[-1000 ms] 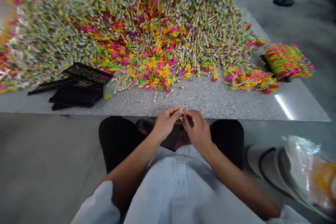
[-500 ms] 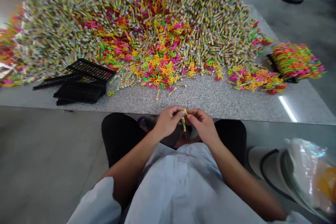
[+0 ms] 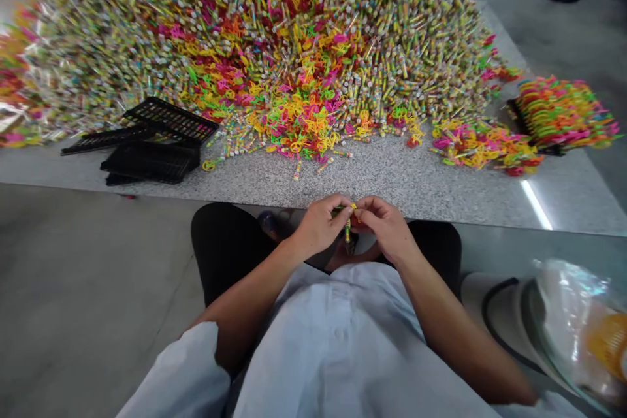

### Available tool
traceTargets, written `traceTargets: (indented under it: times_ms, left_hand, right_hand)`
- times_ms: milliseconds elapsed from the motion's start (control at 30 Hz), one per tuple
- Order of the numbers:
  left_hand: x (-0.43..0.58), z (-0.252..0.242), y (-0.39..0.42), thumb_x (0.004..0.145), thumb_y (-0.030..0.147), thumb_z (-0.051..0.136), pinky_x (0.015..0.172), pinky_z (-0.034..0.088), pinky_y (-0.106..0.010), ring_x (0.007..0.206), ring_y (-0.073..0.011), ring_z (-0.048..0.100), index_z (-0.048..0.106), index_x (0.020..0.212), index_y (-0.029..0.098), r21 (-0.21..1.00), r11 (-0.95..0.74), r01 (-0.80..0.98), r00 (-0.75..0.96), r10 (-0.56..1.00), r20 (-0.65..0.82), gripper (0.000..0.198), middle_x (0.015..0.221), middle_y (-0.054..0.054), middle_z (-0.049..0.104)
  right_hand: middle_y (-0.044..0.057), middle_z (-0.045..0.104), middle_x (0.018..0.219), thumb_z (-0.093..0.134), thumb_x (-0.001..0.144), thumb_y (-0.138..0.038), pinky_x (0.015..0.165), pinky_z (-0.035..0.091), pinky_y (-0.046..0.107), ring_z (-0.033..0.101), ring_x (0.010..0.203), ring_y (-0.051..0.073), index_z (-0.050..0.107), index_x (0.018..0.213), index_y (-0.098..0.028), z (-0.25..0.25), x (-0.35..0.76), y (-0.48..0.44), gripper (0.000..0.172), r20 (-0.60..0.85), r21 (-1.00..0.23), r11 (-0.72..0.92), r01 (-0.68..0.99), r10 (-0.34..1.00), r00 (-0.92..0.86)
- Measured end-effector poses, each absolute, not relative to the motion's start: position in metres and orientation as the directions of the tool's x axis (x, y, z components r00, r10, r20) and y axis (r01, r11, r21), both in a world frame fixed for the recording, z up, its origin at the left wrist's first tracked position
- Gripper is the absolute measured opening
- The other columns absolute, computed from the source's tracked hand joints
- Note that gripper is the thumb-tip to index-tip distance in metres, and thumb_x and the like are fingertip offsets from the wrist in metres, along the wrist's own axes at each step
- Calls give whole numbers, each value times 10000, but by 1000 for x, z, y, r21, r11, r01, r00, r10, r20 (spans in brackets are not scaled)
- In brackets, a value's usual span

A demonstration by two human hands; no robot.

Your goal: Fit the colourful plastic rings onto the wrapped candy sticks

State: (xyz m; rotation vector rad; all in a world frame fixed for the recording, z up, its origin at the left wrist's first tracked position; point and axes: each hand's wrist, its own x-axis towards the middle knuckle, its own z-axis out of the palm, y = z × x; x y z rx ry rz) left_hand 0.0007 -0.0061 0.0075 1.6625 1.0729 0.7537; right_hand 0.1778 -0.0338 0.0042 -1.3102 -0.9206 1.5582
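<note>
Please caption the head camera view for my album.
Left hand and right hand meet at a slim tube before a colourful heap.

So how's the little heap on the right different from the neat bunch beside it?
The little heap lies jumbled on the tabletop; the neat bunch sits in rows on a black tray. The little heap looks flatter; the neat bunch stands taller. Both mix pink, yellow and orange.

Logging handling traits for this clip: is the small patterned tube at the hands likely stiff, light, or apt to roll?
Probably stiff: the patterned tube hangs straight. Likely light: the left hand and right hand seem to need only a pinch near its top. Nudged on the table, it might roll, since it looks slim and round.
</note>
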Motion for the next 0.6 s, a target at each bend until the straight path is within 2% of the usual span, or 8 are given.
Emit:
traceTargets:
  times_ms: [200,400,600]
  left_hand:
    - [6,5,-11,933,211,575,764,480,-259,811,-135,638,693,900,198,912,-211,350,371,926,72,123,846,2,697]
    - [8,9,-15,913,194,587,763,466,-263,811,-136,647,705,899,208,904,-236,356,377,922,92,119,860,5,714]
    - [13,3,-15,912,244,586,744,467,-270,781,-148,629,695,844,205,899,-186,395,329,943,50,134,813,1,701]
  right_hand:
    - [-4,662,781,706,823,-311,677,498,283,602,712,156,659,844,-211,3,180,-35,113,-208,-967,-206,147,978,3]
    - [4,677,798,671,834,-308,683,488,292,607,723,167,656,858,-211,10,183,-39,101,-203,-966,-194,171,978,-39]
    - [7,683,779,666,829,-302,680,504,309,616,724,180,661,833,-218,12,180,-37,85,-183,-943,-184,276,983,27]
